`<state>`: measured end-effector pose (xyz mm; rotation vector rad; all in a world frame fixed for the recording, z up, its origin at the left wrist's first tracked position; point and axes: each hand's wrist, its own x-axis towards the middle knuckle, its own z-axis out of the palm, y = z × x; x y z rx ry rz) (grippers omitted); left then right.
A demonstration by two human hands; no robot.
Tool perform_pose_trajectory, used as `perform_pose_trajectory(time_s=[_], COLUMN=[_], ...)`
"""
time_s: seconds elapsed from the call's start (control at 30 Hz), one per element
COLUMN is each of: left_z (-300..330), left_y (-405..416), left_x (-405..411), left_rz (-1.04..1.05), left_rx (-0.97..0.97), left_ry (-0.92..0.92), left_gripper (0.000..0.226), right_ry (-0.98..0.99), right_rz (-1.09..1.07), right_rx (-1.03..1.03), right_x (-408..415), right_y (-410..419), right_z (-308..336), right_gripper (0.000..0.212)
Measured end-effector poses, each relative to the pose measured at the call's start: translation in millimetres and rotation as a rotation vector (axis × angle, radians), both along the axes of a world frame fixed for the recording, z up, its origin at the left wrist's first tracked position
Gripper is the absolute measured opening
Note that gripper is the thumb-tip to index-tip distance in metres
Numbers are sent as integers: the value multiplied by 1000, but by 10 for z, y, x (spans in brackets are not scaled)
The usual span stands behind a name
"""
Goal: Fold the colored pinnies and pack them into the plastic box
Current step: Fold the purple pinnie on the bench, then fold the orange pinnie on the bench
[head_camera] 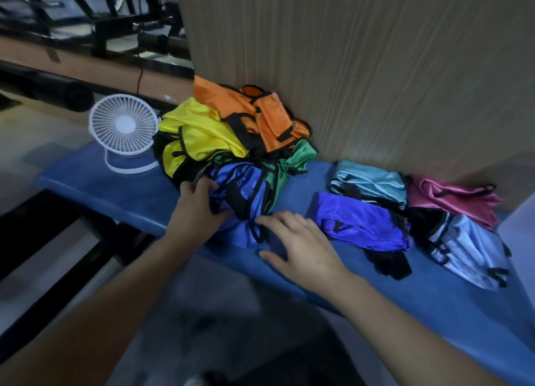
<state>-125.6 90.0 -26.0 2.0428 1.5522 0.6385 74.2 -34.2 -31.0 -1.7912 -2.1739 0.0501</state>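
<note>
Left hand [199, 202] gripping crumpled royal-blue satin pinny [246, 194]; right hand [298, 244] flat, empty. Light, slippery, limp; best held by black-trimmed edges.

Left hand [199, 204]: reaching toward 12 o'clock, fingers curled in a grip.
Right hand [298, 244]: fingers spread and nearly straight, palm down, pointing toward 10 o'clock.
</note>
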Motion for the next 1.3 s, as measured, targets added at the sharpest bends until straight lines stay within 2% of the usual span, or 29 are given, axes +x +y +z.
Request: perform_pose_trajectory(time_s=[0.2, 0.27, 0.37, 0.47, 0.53, 0.73, 0.87, 0.97, 1.1, 1.3], left_z=[133, 147, 154, 167, 181, 262, 342, 376, 348, 255], left_y=[-59, -116, -194, -302, -382, -599, -831, -979, -983, -882], left_x=[-38, -44, -74, -100, -120, -307, -402, -439, -460, -326], left_rz=[-141, -159, -187, -268, -302, -369, -420, -438, -384, -307], left_rx=[-42, -89, -135, -148, -163, -160, -95, -7, 196, 229], left_ry=[17, 25, 27, 94, 133, 65, -19, -72, -106, -86], left_gripper=[51, 42, 28, 24, 23, 25, 24, 38, 62, 63], right_ry=[-16, -36, -69, -64, -21, 296, 383, 424, 580, 490], right_rz=[-29, -26, 6, 5, 11, 110, 104, 70, -51, -40], right_rx=[20, 4, -10, 41, 51, 21, 21, 4, 15, 15], right_x=[-135, -164, -228, -288, -303, -320, -365, -364, -345, -281], right_y=[86, 71, -7, -95, -159, -492, -782, -931, -968, -865], right_z=[-97, -90, -93, -91, -67, 112, 261, 314, 395, 356], right_gripper=[76, 77, 59, 25, 10, 7, 7, 7, 7, 12])
